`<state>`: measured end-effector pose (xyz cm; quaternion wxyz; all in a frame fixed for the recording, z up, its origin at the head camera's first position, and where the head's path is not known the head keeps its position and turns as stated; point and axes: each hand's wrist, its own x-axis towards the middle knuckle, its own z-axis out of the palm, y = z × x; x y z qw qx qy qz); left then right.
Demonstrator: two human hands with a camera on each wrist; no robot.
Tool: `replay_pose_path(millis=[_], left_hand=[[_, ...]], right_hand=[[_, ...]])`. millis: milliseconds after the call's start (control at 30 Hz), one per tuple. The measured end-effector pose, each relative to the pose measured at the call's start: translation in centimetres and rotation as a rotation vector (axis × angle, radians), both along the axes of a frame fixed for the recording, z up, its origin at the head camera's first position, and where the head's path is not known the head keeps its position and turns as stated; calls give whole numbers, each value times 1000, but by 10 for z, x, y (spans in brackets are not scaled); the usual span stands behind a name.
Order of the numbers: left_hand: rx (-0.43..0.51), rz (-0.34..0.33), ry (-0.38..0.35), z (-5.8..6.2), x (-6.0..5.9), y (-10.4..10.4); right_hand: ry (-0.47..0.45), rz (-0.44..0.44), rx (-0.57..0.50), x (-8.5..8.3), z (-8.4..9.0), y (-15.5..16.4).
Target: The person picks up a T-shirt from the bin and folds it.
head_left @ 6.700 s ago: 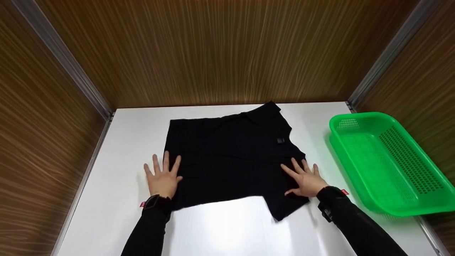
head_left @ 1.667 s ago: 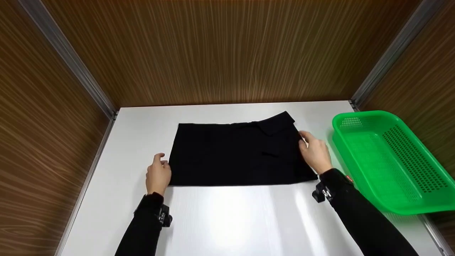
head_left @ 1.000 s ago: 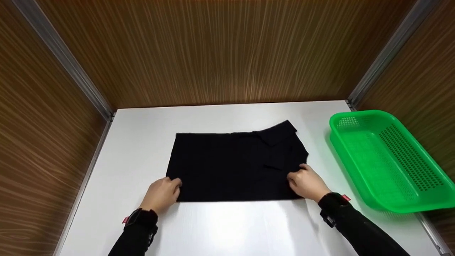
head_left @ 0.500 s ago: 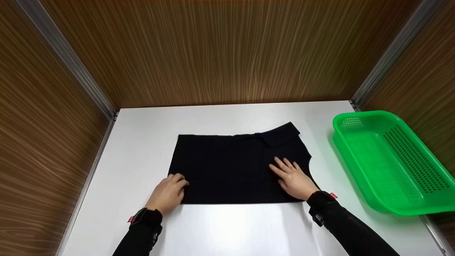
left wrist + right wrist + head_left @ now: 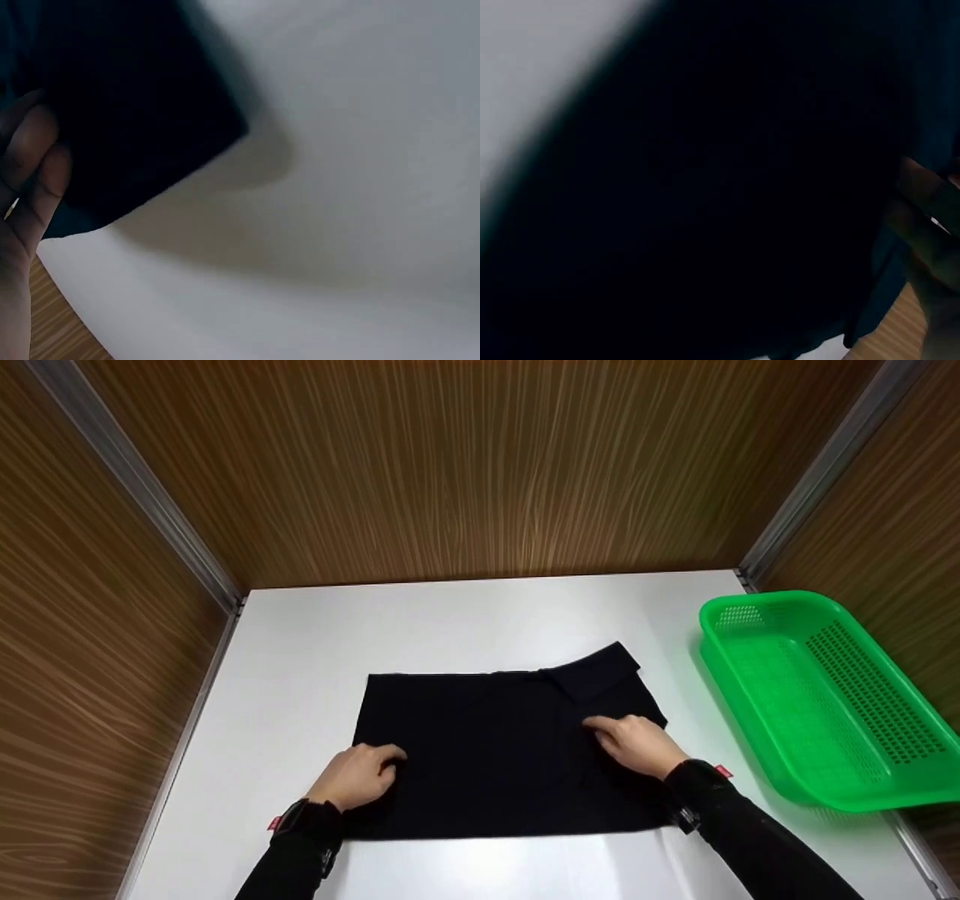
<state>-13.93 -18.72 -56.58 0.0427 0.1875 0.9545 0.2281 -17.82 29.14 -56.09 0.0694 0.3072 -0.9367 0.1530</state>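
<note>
A black T-shirt (image 5: 487,757) lies folded in half across the white tabletop, its straight edge towards me. At its far right a sleeve (image 5: 598,671) is turned back over the body. My left hand (image 5: 354,777) pinches the cloth near the left edge, fingers bent. On the right side, my right hand (image 5: 639,744) pinches the fabric below the sleeve, index finger reaching inward. In the left wrist view a corner of the shirt (image 5: 150,112) hangs over its own shadow, beside the curled fingers (image 5: 34,142). Dark cloth (image 5: 705,187) fills most of the right wrist view.
A green plastic basket (image 5: 787,765) with perforated sides stands at the right of the white table (image 5: 300,645). Wood-grain panels (image 5: 480,472) wall in the back and both sides.
The shirt has gone from one layer spread out to folded in half, then slid towards me. The right hand, flat on the cloth half a second ago, now has bent fingers.
</note>
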Motion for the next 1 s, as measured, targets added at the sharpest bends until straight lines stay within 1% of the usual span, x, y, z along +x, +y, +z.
replay_pose_path(millis=[67, 167, 233, 300, 367, 400, 467, 533, 600, 733, 767, 833, 933, 1000], left_hand=[[1, 30, 30, -2, -2, 1], [-14, 82, 139, -4, -8, 2], [-29, 133, 182, -5, -14, 2], [-33, 186, 153, -4, -20, 2], [-42, 235, 88, -2, -26, 3], [-49, 250, 43, -1, -28, 4], [-75, 253, -32, 0, -30, 5], [-104, 234, -61, 0, -32, 7], [-128, 211, -50, -1, -33, 10], [-139, 220, 15, -2, -36, 13], [-142, 226, 22, -3, -37, 13], [-141, 246, 12, -3, -40, 15], [-112, 287, -4, -3, -43, 17], [-96, 314, 16, -4, -46, 18]], right_hand=[[-9, -43, -29, -8, 3, 3], [58, -107, -34, -23, 7, 10], [80, -141, -10, -32, 10, 15], [52, -169, 38, -39, 12, 20], [-1, -187, 97, -44, 14, 24], [-35, -192, 118, -46, 15, 25], [-98, -212, 147, -48, 16, 26], [-138, -226, 163, -48, 15, 27], [-173, -233, 172, -47, 12, 27], [-153, -249, 192, -46, 3, 25], [-137, -260, 197, -46, 1, 25], [-102, -290, 206, -47, -1, 24], [-73, -328, 213, -48, -5, 23], [-47, -340, 205, -49, -7, 22]])
